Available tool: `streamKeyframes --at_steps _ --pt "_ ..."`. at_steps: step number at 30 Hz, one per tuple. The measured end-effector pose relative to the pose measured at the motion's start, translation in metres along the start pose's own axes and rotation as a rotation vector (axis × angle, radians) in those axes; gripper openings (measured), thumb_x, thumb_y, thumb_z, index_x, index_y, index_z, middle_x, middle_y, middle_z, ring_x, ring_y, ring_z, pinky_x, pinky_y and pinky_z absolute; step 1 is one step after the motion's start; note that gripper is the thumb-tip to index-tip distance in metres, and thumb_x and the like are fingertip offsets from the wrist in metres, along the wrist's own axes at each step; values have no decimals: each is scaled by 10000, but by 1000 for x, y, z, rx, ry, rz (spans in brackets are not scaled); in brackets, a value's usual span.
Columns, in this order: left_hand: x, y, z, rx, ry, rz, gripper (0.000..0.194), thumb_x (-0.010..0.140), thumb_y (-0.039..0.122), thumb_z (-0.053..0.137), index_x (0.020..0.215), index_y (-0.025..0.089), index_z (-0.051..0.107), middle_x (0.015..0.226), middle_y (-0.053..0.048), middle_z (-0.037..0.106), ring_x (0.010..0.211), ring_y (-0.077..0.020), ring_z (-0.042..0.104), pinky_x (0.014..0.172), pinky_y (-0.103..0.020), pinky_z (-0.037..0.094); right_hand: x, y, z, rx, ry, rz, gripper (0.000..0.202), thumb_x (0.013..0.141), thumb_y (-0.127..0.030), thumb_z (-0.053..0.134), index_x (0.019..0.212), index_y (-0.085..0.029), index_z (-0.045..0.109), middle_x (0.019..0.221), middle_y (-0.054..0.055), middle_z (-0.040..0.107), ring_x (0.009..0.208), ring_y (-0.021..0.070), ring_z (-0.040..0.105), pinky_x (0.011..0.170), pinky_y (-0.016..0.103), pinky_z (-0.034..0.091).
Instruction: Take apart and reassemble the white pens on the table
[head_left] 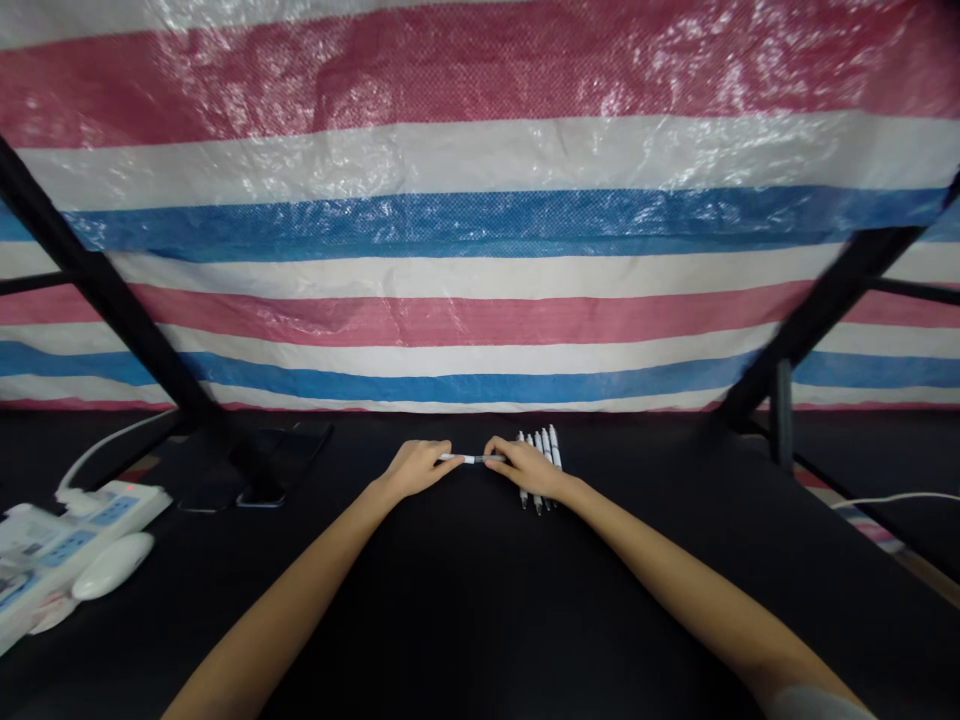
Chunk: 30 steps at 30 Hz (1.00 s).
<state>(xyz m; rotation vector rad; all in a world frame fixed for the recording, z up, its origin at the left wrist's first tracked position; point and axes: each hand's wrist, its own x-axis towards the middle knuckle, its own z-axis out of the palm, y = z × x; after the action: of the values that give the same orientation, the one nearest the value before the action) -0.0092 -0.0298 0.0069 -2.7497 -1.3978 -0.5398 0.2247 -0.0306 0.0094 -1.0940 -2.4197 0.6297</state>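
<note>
The left hand [415, 468] and right hand [532, 470] meet over a matt black tabletop [465, 600], each pinching one end of a slim white pen with a translucent grey section [469, 459]. Thumb and fingers close at its 9 o'clock end on the left and at its 3 o'clock end on the right. The pen lies nearly level between them; this opposed grip probably steadies both ends while leaving the middle exposed. Whether the white and grey sections are fully joined cannot be told.

At 3 o'clock from the held pen, a row of five slim white pens with clear lower ends [556, 450] lies side by side, lengthwise from 12 to 6 o'clock. The right hand and wrist overlap the row in view; contact cannot be determined. The parallel spacing presumably keeps each pen distinct and within short reach of that hand.

Between 8 and 9 o'clock, well apart, lies a white power strip with blue socket panels [90, 532], a smooth white oval object [114, 566] just beside it. A red, white and blue striped plastic sheet [480, 320] hangs at 12 o'clock.
</note>
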Motion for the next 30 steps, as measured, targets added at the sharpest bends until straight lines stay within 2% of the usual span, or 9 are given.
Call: streamKeyframes --at_steps 3,8,14,23,30 --pt "-3 1 -2 39 -32 -45 415 883 503 373 680 189 555 609 -3 606 560 -155 573 513 -235 281 -3 -2 -3 -20 -15 -11 183 904 -346 434 975 -216 540 770 21 606 691 177 568 631 274 385" --pt "-3 1 -2 76 -59 -117 489 849 582 369 649 188 579 572 -21 609 557 -178 581 516 -243 259 -9 1 -6 -18 -18 -81 256 936 -309 365 1109 -231 536 1081 65 631 952 215 594 825 351 425" --pt "-4 -1 -1 87 -21 -176 556 813 642 367 594 183 592 551 -39 608 555 -188 583 527 -250 256 -14 6 -7 -28 -16 -112 318 940 -241 338 1205 -252 514 1191 48 599 1069 210 564 912 383 424" --pt "-8 -6 -7 24 27 -243 554 816 620 380 540 177 564 504 -33 562 528 -166 535 537 -256 223 -15 13 -10 58 19 -81 307 944 -256 328 1177 -246 527 1185 41 595 1086 189 550 943 373 420" --pt "-2 -11 -5 -155 160 -306 532 790 594 440 474 167 431 445 24 365 454 -100 349 526 -253 196 -13 16 -13 204 46 -22 306 950 -338 323 1121 -223 548 1118 52 612 1022 201 570 899 366 427"
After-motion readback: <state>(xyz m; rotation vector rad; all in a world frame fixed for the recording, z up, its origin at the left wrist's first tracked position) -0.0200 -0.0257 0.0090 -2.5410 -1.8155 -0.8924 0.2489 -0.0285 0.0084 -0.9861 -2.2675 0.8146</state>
